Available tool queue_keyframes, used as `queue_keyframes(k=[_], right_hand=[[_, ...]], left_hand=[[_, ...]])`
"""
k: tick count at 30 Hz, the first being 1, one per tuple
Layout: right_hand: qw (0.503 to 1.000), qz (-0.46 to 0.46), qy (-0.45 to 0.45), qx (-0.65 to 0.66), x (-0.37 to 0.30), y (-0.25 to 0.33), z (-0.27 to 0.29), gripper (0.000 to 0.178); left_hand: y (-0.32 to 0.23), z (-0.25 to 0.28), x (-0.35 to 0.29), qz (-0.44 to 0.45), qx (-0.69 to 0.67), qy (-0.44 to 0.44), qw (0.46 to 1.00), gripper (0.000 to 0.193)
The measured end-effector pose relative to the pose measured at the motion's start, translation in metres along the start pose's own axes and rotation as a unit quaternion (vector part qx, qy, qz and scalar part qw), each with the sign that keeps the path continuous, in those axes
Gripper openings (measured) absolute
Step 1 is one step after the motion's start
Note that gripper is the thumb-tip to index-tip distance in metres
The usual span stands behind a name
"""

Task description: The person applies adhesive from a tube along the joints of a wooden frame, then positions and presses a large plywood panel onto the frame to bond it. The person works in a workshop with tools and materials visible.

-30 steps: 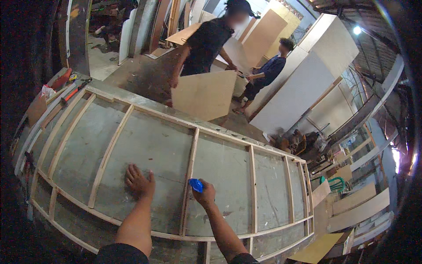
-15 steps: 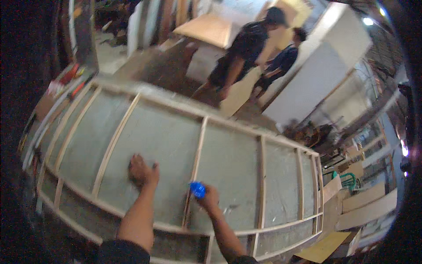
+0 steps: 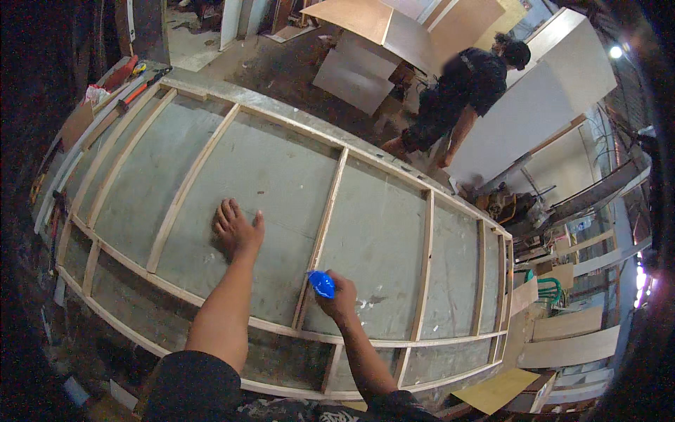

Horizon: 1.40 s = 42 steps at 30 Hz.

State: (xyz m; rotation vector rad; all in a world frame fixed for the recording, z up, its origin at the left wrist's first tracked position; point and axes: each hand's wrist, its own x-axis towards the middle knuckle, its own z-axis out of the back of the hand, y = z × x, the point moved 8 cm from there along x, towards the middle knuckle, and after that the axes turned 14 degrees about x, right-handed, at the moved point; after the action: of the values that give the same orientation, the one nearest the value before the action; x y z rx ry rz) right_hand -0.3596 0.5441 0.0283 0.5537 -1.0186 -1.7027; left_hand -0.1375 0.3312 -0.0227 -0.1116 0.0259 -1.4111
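Note:
A large frame of pale wooden strips (image 3: 327, 211) lies across a grey-green work surface (image 3: 260, 162), with cross strips dividing it into several bays. My right hand (image 3: 339, 301) is wrapped round a blue squeeze bottle (image 3: 322, 284), whose narrow tip points at a cross strip near the frame's middle. The bottle's lower part is hidden in the hand. My left hand (image 3: 237, 226) is open, fingers spread, over the bay to the left of that strip. Whether its palm touches the surface, I cannot tell.
Tools with red handles (image 3: 133, 95) and long strips lie along the left edge. Beyond the far side a person in dark clothes (image 3: 467, 98) bends near big leaning panels (image 3: 534, 119). A yellow board (image 3: 496, 390) and stacked boards (image 3: 573, 348) stand at the right.
The bottle stays by the middle strip in my right hand. Across the work surface, one person has moved to the right; a second person and a held panel are no longer in sight.

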Motion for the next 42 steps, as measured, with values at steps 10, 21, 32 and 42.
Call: queue_keyframes(k=[10, 21, 32, 42], right_hand=[[1.000, -0.003, 0.014, 0.006, -0.023, 0.005, 0.003, 0.026], [0.994, -0.051, 0.098, -0.010, -0.039, -0.007, -0.010, 0.034], [0.984, -0.093, 0.150, -0.008, -0.045, -0.011, -0.013, 0.037], [0.987, -0.070, 0.137, -0.038, -0.083, 0.000, 0.006, 0.035]], left_hand=[[-0.004, -0.005, 0.002, -0.001, 0.015, -0.004, 1.000, 0.084], [-0.006, 0.001, -0.003, 0.000, 0.031, 0.003, 1.000, 0.084], [-0.005, -0.004, -0.002, 0.006, 0.044, 0.007, 0.999, 0.082], [-0.003, -0.018, 0.001, -0.001, 0.083, -0.021, 0.996, 0.084]])
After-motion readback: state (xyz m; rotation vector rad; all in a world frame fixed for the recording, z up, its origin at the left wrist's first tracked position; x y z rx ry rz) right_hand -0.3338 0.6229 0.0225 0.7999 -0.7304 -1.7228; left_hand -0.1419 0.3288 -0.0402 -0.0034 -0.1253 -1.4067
